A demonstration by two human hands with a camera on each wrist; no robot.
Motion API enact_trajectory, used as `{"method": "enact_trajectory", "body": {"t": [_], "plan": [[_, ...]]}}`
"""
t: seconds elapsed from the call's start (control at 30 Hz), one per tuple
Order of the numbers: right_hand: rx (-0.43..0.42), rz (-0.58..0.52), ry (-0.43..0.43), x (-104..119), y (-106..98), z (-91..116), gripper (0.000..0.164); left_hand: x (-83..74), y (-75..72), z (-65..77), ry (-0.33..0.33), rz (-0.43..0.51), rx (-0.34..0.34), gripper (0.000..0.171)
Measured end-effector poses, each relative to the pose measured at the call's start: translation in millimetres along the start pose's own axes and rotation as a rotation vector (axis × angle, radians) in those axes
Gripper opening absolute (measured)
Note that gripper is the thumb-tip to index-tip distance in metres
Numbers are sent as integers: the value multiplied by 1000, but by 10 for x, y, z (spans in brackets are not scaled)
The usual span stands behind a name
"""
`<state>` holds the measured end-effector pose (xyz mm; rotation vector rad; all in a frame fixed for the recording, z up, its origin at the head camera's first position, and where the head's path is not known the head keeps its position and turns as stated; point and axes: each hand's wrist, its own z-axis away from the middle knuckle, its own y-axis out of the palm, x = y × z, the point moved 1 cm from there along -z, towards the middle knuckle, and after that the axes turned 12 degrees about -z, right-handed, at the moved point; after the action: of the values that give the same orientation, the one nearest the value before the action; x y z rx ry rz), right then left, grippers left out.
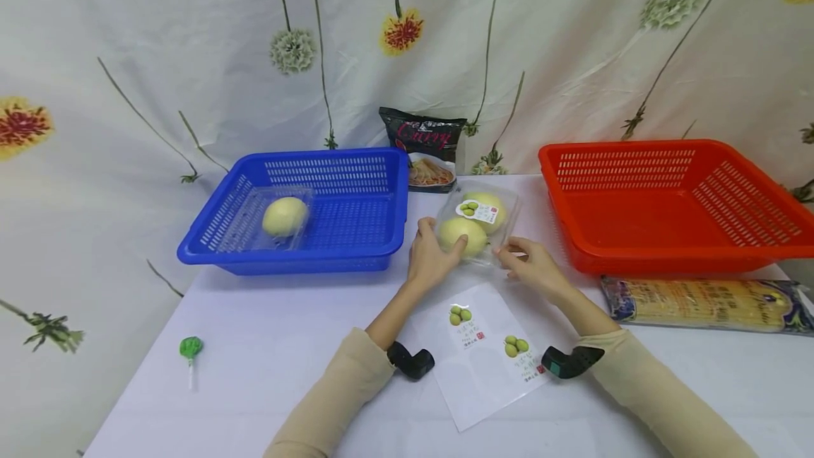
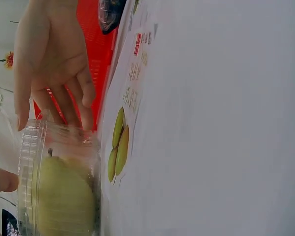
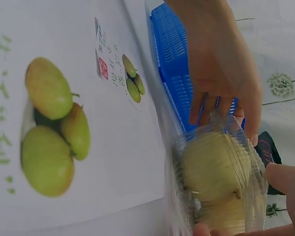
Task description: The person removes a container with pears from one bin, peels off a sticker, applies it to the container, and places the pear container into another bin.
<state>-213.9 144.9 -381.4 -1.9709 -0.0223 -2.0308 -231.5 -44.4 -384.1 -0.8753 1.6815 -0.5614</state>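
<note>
A clear plastic clamshell box [image 1: 512, 202] sits on the table between the two baskets. Inside are two pale yellow pears [image 1: 461, 235], and a white label [image 1: 478, 211] with a green fruit picture is on the lid. My left hand [image 1: 429, 258] grips the box's left side, thumb over the top and fingers along the side. With the thumb on the lid and fingertips at the side wall, my right hand [image 1: 533, 267] holds the near right corner. Below the box lies a white sheet [image 1: 473, 380] bearing two more fruit labels.
A blue basket [image 1: 292, 259] at left holds another clear box with a pear [image 1: 285, 217]. A red basket [image 1: 687, 260] stands at right, with a noodle pack [image 1: 712, 304] before it. A black curry packet [image 1: 425, 150] leans at the back. A green lollipop [image 1: 191, 347] lies front left.
</note>
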Motion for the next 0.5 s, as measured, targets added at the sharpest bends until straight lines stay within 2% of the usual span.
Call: {"method": "enact_trajectory", "body": {"t": [0.13,0.27,0.5], "plan": [[25,-21,48,15,9,-16,72,9,-13,26,-33,92,80,48],[13,-77,94,15,15,-43,74,25,-29,52,-45,189,151,45],[-27,-166,147,18,4,-63,73,42,-19,72,-44,355,182,65]]}}
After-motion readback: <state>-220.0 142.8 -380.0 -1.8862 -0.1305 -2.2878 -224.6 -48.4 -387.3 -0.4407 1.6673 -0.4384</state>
